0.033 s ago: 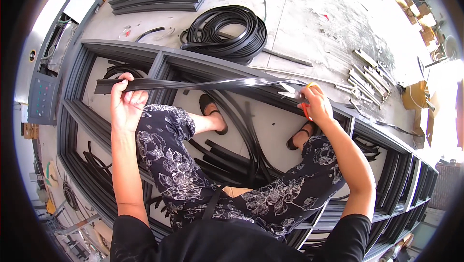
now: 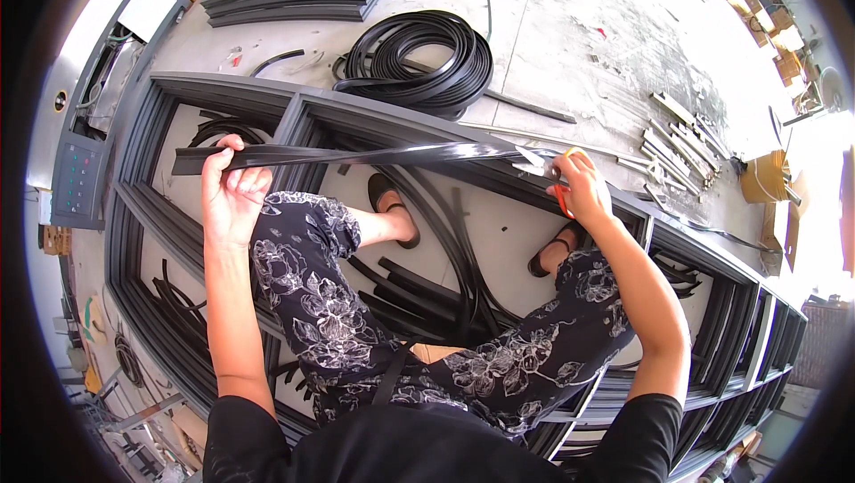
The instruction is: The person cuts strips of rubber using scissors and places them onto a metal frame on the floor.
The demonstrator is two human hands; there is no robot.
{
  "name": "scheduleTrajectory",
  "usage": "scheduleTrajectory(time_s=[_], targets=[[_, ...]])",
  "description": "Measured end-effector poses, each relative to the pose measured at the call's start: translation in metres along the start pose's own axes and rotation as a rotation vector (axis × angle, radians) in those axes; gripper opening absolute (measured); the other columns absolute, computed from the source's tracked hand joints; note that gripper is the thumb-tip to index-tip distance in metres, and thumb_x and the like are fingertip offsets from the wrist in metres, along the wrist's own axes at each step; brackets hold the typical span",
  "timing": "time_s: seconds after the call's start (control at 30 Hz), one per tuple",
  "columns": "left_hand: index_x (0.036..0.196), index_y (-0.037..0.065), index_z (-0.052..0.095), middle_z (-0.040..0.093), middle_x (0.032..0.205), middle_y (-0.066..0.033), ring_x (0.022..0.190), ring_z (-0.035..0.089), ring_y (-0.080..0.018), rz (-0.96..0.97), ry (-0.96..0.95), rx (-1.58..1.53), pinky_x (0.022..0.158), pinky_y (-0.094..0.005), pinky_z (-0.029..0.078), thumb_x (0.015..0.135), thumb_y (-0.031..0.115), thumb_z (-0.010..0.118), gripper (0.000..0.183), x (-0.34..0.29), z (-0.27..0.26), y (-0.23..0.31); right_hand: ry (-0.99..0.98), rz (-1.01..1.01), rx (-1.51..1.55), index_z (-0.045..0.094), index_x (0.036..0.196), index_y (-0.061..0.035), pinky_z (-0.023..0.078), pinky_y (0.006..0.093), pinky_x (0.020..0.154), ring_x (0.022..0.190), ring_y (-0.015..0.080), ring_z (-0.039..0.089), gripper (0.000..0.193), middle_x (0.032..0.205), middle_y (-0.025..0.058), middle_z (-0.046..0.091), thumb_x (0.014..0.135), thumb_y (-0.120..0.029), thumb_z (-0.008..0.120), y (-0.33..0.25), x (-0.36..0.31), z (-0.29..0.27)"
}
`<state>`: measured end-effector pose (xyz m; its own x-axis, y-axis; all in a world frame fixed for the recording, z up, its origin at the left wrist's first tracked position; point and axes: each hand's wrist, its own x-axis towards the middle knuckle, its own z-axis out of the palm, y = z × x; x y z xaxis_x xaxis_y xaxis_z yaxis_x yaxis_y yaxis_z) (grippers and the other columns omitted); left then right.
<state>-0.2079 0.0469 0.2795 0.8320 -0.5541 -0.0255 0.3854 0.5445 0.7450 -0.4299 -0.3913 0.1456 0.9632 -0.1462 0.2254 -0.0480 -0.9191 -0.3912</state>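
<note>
A long black rubber strip [image 2: 401, 154] is stretched across in front of me, slightly twisted, above a dark grey frame. My left hand [image 2: 233, 185] pinches it close to its left end, which sticks out past the fingers. In my right hand [image 2: 581, 187] is a pair of scissors [image 2: 565, 198] with orange handles, my fingers closed around them. Their pale blades point left at the strip's right end. Whether the strip also passes between my right fingers is hard to make out.
Dark grey frames [image 2: 223, 82] lie stacked around my legs, with black strips [image 2: 450, 243] inside the openings. Beyond them lies a coil of black strip [image 2: 419, 56]. Metal offcuts [image 2: 681, 149] and a yellow bucket [image 2: 766, 176] are at the right; a control cabinet [image 2: 80, 167] stands left.
</note>
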Motion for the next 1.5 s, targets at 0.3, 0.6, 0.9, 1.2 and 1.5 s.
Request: scheduleTrajectory(time_s=[0.3, 0.6, 0.9, 1.2, 1.5], targets=[[0.105, 0.008, 0.054, 0.054, 0.076, 0.0003, 0.066, 0.049, -0.0106, 0.148, -0.002, 0.340, 0.068, -0.0246, 0.041, 0.089, 0.017, 0.064, 0.020, -0.037, 0.036, 0.023, -0.114, 0.065, 0.095, 0.057, 0.102, -0.0066, 0.045, 0.0399, 0.085, 0.101, 0.0326, 0.056, 0.041, 0.097, 0.0130, 0.062, 0.066, -0.014, 0.077, -0.015, 0.046, 0.034], [0.100, 0.010, 0.057, 0.047, 0.066, 0.0017, 0.066, 0.046, -0.0114, 0.341, 0.045, 0.432, 0.078, -0.0306, 0.043, 0.094, 0.017, 0.056, 0.009, -0.056, 0.039, 0.043, -0.303, 0.147, 0.173, 0.056, 0.105, -0.0079, 0.048, 0.0420, 0.080, 0.097, 0.0346, 0.060, 0.035, 0.098, 0.0158, 0.065, 0.075, -0.018, 0.071, -0.024, 0.067, 0.043], [0.096, 0.006, 0.058, 0.047, 0.063, -0.0006, 0.062, 0.045, -0.0130, 0.429, 0.402, 0.114, 0.068, -0.0283, 0.043, 0.095, 0.015, 0.054, 0.010, -0.048, -0.077, 0.166, -0.467, 0.413, -0.057, 0.057, 0.105, -0.0095, 0.047, 0.0462, 0.079, 0.095, 0.0405, 0.059, 0.047, 0.095, 0.0191, 0.065, 0.066, -0.025, 0.079, 0.044, 0.009, -0.023], [0.092, 0.015, 0.058, 0.055, 0.069, -0.0068, 0.056, 0.049, -0.0192, -0.393, 0.794, -0.016, 0.050, -0.0303, 0.043, 0.090, 0.017, 0.058, 0.003, 0.150, -0.187, -0.017, -0.306, 0.735, -0.289, 0.053, 0.082, -0.0039, 0.043, 0.0403, 0.064, 0.071, 0.0359, 0.055, 0.034, 0.077, 0.0164, 0.058, 0.059, -0.011, 0.077, 0.038, -0.122, -0.143], [0.087, 0.007, 0.055, 0.058, 0.075, -0.0065, 0.068, 0.056, -0.0206, -0.549, 0.956, 0.006, 0.059, -0.0330, 0.050, 0.095, 0.033, 0.052, 0.027, 0.202, -0.188, -0.175, -0.175, 0.931, -0.198, 0.049, 0.088, -0.0030, 0.040, 0.0318, 0.057, 0.059, 0.0179, 0.045, 0.048, 0.066, 0.0055, 0.049, 0.052, 0.002, 0.081, 0.050, -0.188, -0.189]])
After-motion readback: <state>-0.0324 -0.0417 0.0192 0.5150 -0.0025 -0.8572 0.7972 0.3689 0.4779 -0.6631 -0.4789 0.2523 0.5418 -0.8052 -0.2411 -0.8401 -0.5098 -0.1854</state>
